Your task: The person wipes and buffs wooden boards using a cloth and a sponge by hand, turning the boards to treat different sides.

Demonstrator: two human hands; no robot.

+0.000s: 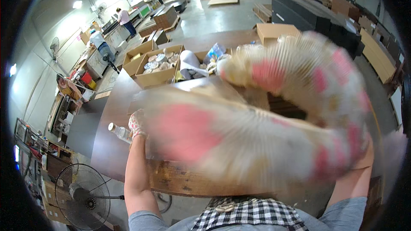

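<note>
My right hand (pixel 342 115), in a white knit glove with pink patches, is raised very close in front of me and smeared by motion. Its thumb and fingers form a wide, open curve with a gap between them, and nothing shows in their grip. My left hand (pixel 137 124), in a similar patterned glove, is low at the left part of the brown table (pixel 112 107). Its fingers are partly hidden behind the right glove. A clear bottle with a pale cap (pixel 120 132) lies tilted right beside it; whether the hand touches it I cannot tell.
Cardboard boxes with rolls of tape (pixel 159 65) and other items stand along the table's far side. A closed carton (pixel 276 33) is at the far right. A black fan (pixel 83 192) stands at lower left. Two people (pixel 124 19) work at far benches; stacked panels (pixel 314 17) line the right.
</note>
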